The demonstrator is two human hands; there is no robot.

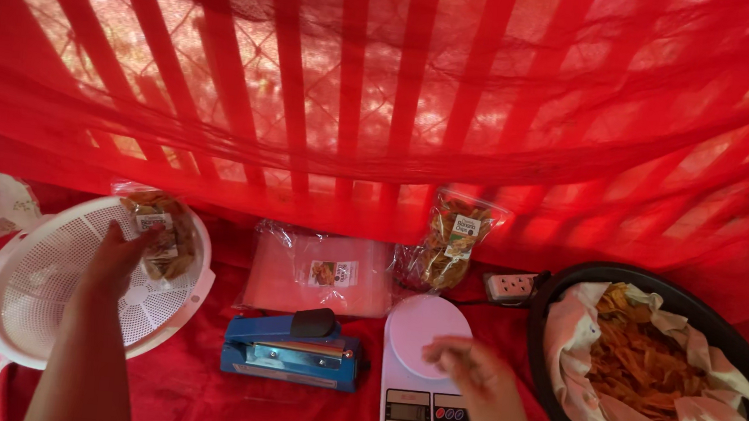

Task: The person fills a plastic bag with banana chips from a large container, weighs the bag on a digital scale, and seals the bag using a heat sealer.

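The left hand is out over the white perforated basket at the left of the counter, fingers curled around a filled clear bag of chips that lies against the basket's far rim. The bag has a small label on its front, and the thumb and fingers close on its near edge. The basket itself sits tilted, its rim lifted toward the far side.

Over to the right hand: it hovers just above the white digital scale, blurred, fingers drawn loosely together, and I cannot tell whether it pinches anything. The scale's round platter shows bare beyond the fingers, its display and buttons at the near edge.

Between basket and scale sits a blue bag sealer with a black knob on its arm. Just beyond it lies a flat stack of empty clear bags, labelled. To the right of that stack, a second filled bag of chips leans upright against the red curtain. A white power strip lies beside it, near the scale's far right corner.

Far right, a large black basin lined with white cloth holds a heap of orange-brown chips. The whole counter is draped in red fabric.
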